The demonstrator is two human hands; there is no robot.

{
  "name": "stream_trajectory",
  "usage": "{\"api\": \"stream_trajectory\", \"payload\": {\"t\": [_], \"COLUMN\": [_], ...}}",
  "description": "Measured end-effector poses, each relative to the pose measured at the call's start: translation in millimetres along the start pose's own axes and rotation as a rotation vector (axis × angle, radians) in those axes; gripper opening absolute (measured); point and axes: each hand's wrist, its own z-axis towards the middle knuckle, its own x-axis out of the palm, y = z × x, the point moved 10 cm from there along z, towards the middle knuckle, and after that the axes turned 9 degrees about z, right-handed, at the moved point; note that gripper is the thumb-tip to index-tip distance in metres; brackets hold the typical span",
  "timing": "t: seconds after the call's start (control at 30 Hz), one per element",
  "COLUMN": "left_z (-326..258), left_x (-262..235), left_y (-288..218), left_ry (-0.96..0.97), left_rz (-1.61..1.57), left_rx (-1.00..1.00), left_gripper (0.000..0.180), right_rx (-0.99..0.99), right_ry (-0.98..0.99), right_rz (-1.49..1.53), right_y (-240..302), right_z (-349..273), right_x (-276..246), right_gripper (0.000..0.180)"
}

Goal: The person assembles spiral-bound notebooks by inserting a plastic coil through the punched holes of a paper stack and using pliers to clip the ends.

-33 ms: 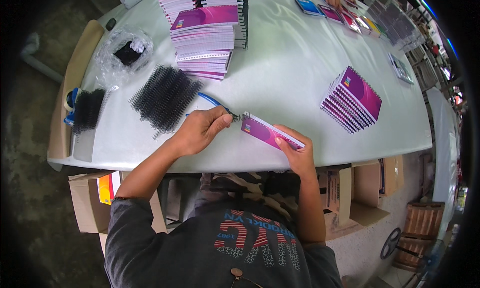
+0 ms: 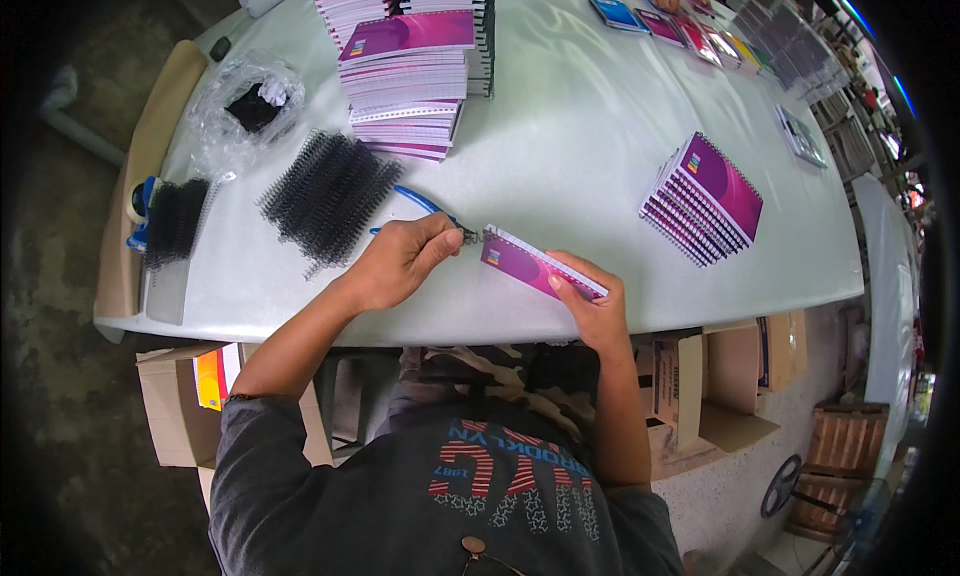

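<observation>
Crimping a notebook's wire end

The left hand squeezes blue-handled pliers at the purple notebook spine; the right hand pinches it, best kept steady.

The notebook is magenta-purple with a white spiral edge. The pliers have blue handles. The coils are black. The tabletop is pale grey-white. The stack shows purple covers with white page edges.
</observation>
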Motion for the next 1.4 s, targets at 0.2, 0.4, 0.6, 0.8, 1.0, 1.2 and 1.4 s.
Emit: {"api": "stream_trajectory", "payload": {"t": [0.2, 0.4, 0.6, 0.8, 1.0, 1.2, 1.4], "left_z": [-1, 8, 25, 24, 21, 15, 6], "left_x": [9, 15, -9, -8, 2, 9, 17], "left_y": [12, 25, -10, -58, -80, -106, -76], "left_ry": [0.008, 0.072, -0.009, 0.026, 0.021, -0.194, 0.071], "left_rz": [-0.042, -0.136, -0.119, 0.546, 0.738, 0.987, 0.878], "left_rx": [-0.054, -0.171, 0.098, 0.347, 0.471, 0.517, 0.493], "left_gripper": [0.036, 0.040, 0.024, 0.027, 0.025, 0.044, 0.045], "right_rx": [0.009, -0.044, -0.115, -0.061, -0.147, -0.273, -0.352], "right_ry": [-0.017, -0.010, 0.045, 0.012, 0.011, 0.020, 0.007], "right_rz": [-0.002, -0.040, -0.102, -0.079, -0.150, -0.207, -0.235], "right_y": [-3, 1, 6, 7, 13, 19, 26], "right_z": [-2, -1, -3, -3, -10, -22, -27], "right_x": [-1, -2, 3, 3, 7, 20, 25], "right_gripper": [0.025, 0.023, 0.023, 0.024, 0.027, 0.036, 0.037]}}
